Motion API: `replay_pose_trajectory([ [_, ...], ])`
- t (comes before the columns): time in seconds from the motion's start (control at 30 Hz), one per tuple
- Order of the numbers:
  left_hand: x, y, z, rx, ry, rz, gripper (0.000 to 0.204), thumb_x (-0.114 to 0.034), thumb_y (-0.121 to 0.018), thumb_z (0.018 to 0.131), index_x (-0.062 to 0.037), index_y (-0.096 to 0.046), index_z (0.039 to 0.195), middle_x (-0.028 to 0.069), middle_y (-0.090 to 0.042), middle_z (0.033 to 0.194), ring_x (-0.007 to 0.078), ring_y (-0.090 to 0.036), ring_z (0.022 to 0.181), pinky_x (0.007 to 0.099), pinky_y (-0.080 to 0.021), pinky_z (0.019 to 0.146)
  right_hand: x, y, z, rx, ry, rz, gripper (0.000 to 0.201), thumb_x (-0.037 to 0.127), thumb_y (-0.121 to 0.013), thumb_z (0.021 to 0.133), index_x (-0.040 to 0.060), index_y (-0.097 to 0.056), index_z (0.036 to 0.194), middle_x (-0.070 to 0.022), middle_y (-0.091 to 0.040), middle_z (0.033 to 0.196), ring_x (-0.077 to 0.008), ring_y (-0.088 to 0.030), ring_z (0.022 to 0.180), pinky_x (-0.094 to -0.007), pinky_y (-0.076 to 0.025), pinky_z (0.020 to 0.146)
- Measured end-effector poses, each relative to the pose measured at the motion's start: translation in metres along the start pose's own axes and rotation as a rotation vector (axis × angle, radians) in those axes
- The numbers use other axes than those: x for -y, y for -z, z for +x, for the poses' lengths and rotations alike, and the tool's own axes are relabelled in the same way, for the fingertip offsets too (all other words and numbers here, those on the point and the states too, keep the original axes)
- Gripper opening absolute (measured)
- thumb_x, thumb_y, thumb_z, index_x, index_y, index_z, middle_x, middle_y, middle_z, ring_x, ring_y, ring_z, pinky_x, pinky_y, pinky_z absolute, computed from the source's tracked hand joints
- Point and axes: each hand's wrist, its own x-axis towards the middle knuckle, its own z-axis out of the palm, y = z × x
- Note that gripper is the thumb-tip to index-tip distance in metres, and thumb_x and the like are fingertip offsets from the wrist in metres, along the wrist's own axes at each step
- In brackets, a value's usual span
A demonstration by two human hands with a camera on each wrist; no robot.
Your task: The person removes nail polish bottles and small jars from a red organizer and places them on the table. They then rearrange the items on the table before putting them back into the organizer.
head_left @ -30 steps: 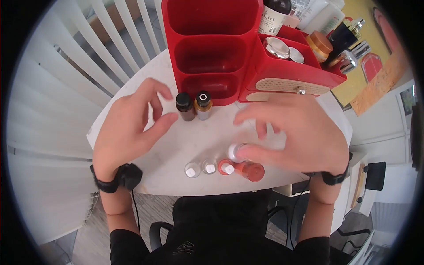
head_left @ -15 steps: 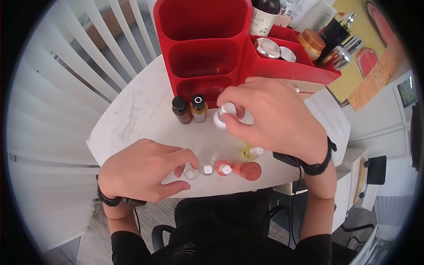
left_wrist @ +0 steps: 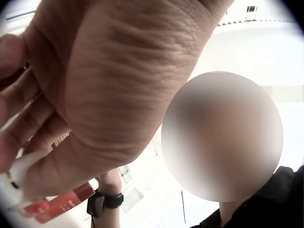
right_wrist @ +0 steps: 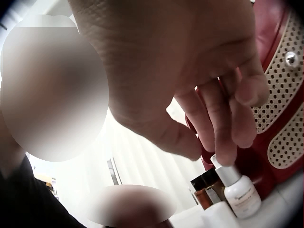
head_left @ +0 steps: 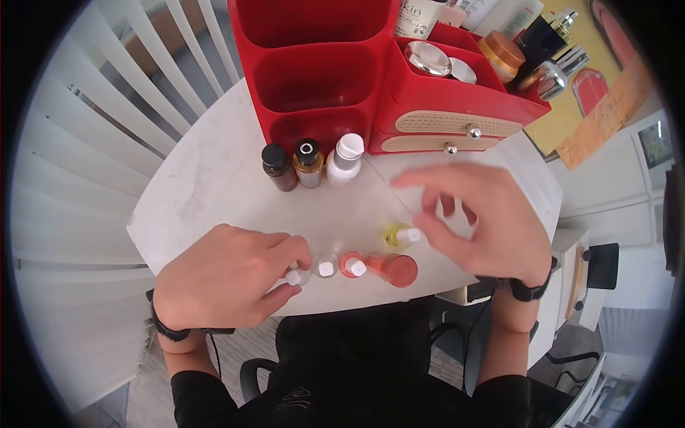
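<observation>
In the head view my left hand (head_left: 227, 277) pinches a small clear bottle with a white cap (head_left: 293, 277) at the near table edge. Beside it stand another clear bottle (head_left: 326, 266), a pink bottle (head_left: 352, 265), a larger orange-red bottle (head_left: 398, 270) and a yellow bottle (head_left: 397, 236). My right hand (head_left: 485, 217), blurred and holding nothing, hovers right of the yellow bottle. Against the red organizer (head_left: 314, 114) stand a dark brown bottle (head_left: 280, 168), an amber bottle (head_left: 308, 165) and a white bottle (head_left: 344, 162).
The organizer's right part has two woven-front drawers (head_left: 457, 125). Jars and bottles fill its top, among them an orange-lidded jar (head_left: 501, 55) and a silver-lidded jar (head_left: 428, 58). White slatted blinds (head_left: 93, 164) hang at the left.
The white bottle now stands beside the amber one, and my right hand has let go and moved right and down. My left hand has come down to the clear bottle and pinches it.
</observation>
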Motion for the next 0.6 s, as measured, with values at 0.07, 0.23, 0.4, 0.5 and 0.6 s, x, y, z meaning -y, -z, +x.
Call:
replay_pose_trajectory([
  [0.07,0.0,-0.001,-0.002,-0.026,0.009,0.031,0.019,-0.012,-0.077,0.093,-0.0095,-0.069,0.11,0.0094,-0.076,0.094,0.0345,-0.073,0.081,0.0438,-0.057,0.071,-0.006,-0.005,-0.012,0.063,0.003,0.013,0.034,0.012,-0.082,0.092,0.0107,-0.076,0.126,-0.0105,-0.075,0.091,-0.0302,-0.075,0.082,-0.0419,-0.058,0.073],
  [0.23,0.009,-0.003,-0.002,-0.179,0.001,0.05,0.02,-0.01,-0.082,0.089,-0.0115,-0.072,0.107,0.0068,-0.075,0.088,0.0292,-0.073,0.074,0.0388,-0.055,0.066,-0.023,-0.025,-0.009,0.103,0.01,0.005,0.018,0.01,-0.079,0.094,0.0092,-0.077,0.112,-0.0105,-0.073,0.083,-0.0301,-0.074,0.077,-0.0414,-0.058,0.071],
  [0.4,0.015,-0.004,0.005,-0.259,0.014,0.052,0.02,-0.01,-0.081,0.09,-0.0108,-0.072,0.107,0.0072,-0.073,0.085,0.0274,-0.07,0.067,0.0377,-0.052,0.063,-0.032,-0.041,0.019,-0.143,0.033,-0.01,0.014,0.01,-0.079,0.095,0.0059,-0.077,0.108,-0.0115,-0.076,0.087,-0.0293,-0.073,0.075,-0.0398,-0.057,0.069],
  [0.5,0.017,-0.004,0.006,-0.26,0.03,0.055,0.021,-0.01,-0.081,0.09,-0.0108,-0.072,0.108,0.0081,-0.073,0.086,0.0271,-0.07,0.068,0.0379,-0.053,0.063,-0.038,-0.052,0.037,-0.231,0.065,-0.042,0.013,0.012,-0.075,0.097,0.0047,-0.075,0.108,-0.0141,-0.076,0.086,-0.0354,-0.075,0.079,-0.0457,-0.059,0.072],
  [0.6,0.015,-0.004,0.005,-0.245,0.041,0.046,0.021,-0.01,-0.081,0.09,-0.0109,-0.072,0.109,0.0085,-0.074,0.088,0.027,-0.07,0.068,0.0377,-0.054,0.064,-0.041,-0.065,0.043,-0.278,0.079,-0.079,0.016,0.011,-0.074,0.097,0.0044,-0.076,0.112,-0.0148,-0.077,0.09,-0.037,-0.076,0.083,-0.0473,-0.06,0.074],
])
